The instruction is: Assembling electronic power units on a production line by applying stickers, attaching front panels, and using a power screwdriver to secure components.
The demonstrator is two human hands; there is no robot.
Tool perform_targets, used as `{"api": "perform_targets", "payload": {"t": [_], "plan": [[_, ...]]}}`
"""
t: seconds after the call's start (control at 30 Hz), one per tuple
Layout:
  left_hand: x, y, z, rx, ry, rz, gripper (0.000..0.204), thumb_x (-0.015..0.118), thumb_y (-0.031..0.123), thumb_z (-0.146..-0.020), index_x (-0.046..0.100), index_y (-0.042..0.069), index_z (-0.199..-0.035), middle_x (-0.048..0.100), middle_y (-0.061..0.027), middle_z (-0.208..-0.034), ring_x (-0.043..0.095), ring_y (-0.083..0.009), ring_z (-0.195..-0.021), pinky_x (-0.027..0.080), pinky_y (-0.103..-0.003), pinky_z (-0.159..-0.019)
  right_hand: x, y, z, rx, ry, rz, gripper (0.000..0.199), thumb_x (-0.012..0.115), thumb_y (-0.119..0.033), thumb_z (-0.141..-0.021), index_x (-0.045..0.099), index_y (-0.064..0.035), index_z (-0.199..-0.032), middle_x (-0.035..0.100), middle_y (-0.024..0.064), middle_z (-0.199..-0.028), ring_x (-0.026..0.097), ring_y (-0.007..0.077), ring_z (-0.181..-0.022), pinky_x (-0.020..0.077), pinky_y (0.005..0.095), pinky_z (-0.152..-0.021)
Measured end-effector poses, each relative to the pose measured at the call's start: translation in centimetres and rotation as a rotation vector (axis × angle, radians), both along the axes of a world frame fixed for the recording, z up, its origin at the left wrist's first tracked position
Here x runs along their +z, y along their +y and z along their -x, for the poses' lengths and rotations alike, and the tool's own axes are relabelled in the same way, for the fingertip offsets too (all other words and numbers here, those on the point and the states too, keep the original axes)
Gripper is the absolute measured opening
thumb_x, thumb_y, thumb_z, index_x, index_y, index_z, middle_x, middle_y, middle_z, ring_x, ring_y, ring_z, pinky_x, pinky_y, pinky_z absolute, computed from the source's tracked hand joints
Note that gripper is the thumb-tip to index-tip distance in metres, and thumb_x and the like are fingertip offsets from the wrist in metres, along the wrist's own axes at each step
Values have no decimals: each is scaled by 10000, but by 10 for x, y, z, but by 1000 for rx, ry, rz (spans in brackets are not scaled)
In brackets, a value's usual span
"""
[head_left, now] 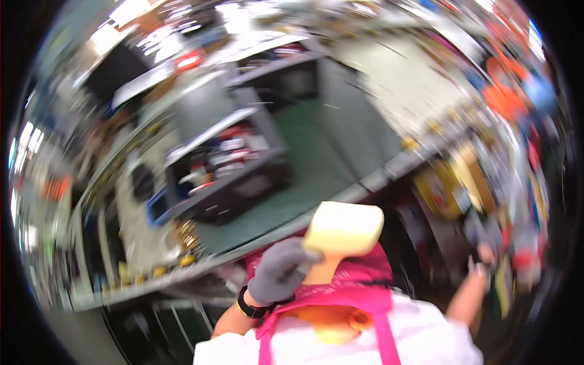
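Left hand in grey glove, fingers closed on the left edge of a pale yellow piece, right in front of the pink apron! Long axis near upright, leaning right, broad end pointing at the green bench top. Out right, the right hand blurs below a yellow box; its grip, I can't tell.

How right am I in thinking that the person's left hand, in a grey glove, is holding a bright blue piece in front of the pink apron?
Only the colour is wrong: the head view shows a pale yellow piece, not a bright blue one. The person's grey-gloved left hand does hold it in front of the pink apron.
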State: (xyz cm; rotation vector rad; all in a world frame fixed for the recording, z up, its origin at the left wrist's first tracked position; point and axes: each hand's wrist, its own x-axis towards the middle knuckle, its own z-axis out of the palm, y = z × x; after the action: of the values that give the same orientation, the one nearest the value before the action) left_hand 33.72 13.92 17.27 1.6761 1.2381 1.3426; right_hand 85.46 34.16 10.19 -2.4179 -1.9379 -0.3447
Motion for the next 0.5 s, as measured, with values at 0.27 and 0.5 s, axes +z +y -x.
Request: {"api": "perform_targets", "payload": {"t": [0.27,0.5], "plan": [[27,-154,187,1458,-108,-481,187,583,50,-767,641,14,-941,619,-9,-864,563,-106,-792,452,-234,-737,97,1,190,589,461,-215,330,670,-179,-809,664,-73,-1121,669,128,-1055,616,265,-933,468,358,-860],[-55,-281,387,1628,-514,-199,286,558,7,-766,667,86,-1018,663,-51,-906,627,-127,-702,520,-252,-513,118,-2,318,840,886,-56,182,638,-110,-873,656,12,-1008,665,82,-895,603,167,-802,489,287,-759]]}}
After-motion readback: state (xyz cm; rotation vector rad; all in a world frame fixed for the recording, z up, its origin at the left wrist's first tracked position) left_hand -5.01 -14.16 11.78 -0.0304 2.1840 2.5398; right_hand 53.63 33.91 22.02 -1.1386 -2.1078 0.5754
